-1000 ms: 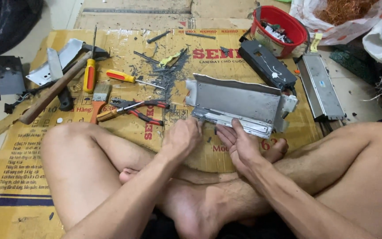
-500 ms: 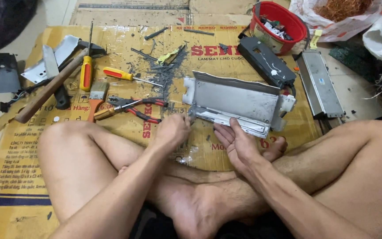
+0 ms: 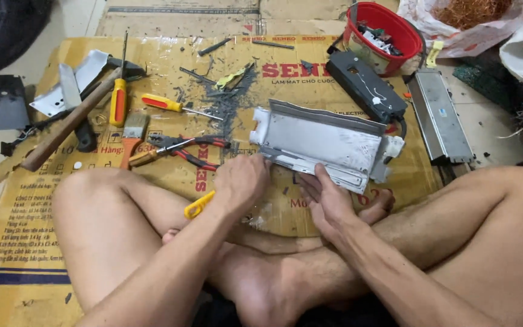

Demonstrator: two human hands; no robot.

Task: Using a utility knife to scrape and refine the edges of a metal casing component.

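Your left hand [image 3: 242, 180] is curling its fingers against the near left corner of the flat grey sheet-metal housing [image 3: 325, 144]. Your right hand [image 3: 328, 198] is lying spread, fingertips pressing its near edge. Red-handled pliers [image 3: 192, 150] are lying just left of your left hand.

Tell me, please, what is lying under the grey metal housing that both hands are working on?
The grey metal housing rests on a flattened cardboard sheet with red lettering. Whatever lies directly beneath it is covered; the left hand and right hand hide its near edge.

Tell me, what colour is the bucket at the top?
The bucket is red, seen best in the head view.
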